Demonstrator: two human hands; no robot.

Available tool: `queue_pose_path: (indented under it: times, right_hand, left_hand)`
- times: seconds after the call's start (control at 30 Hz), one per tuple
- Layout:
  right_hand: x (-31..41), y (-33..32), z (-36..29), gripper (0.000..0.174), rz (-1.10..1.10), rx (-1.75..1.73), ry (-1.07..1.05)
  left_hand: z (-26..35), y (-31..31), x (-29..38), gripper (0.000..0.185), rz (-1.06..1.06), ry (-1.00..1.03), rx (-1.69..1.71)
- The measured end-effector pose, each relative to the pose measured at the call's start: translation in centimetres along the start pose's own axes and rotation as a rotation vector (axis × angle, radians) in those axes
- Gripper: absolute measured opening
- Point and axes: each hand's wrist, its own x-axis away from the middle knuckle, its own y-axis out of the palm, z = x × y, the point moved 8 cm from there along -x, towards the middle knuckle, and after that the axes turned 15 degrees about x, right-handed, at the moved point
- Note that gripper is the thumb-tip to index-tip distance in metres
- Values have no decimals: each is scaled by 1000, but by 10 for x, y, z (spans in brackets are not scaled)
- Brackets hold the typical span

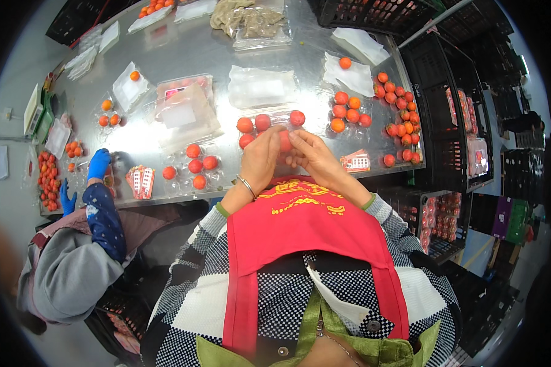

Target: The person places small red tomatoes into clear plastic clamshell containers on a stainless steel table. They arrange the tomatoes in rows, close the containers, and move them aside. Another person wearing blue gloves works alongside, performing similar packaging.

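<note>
Both my hands meet over a clear plastic tray (275, 114) that holds several red tomatoes (244, 125), close to the near edge of the metal table. A red tomato (285, 141) is between my left hand (262, 153) and my right hand (313, 149). The thumb and fingers of my right hand touch it; how far the left fingers close on it is hidden. Part of the tray's near side lies under my hands. To the left, another clear tray (183, 176) carries several tomatoes, and to the right stands a third group of tomatoes (339, 111).
Loose tomatoes (401, 104) lie at the table's right end. Printed cards (355, 161) sit by my right hand, more cards (141, 181) farther left. White pads (261, 86) lie beyond the tray. A co-worker's blue-gloved hand (99, 164) is at left. Black crates (434, 110) stand at right.
</note>
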Motion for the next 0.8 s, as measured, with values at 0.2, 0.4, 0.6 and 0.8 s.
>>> queue_pose_path:
  times: [0.2,0.4,0.6,0.8]
  right_hand:
    - [1,4,7,36,-35,-91,88]
    - [3,13,0,40,-81,-176,58]
    - [0,9,13,35,-21,-306,189]
    - [2,10,7,35,-37,-289,105]
  left_hand:
    - [-23,3,7,42,-32,-412,559]
    - [-25,4,9,41,9,-485,699]
    - [-15,-2,5,38,40,-383,640]
    - [13,-2,2,31,-74,-60,89]
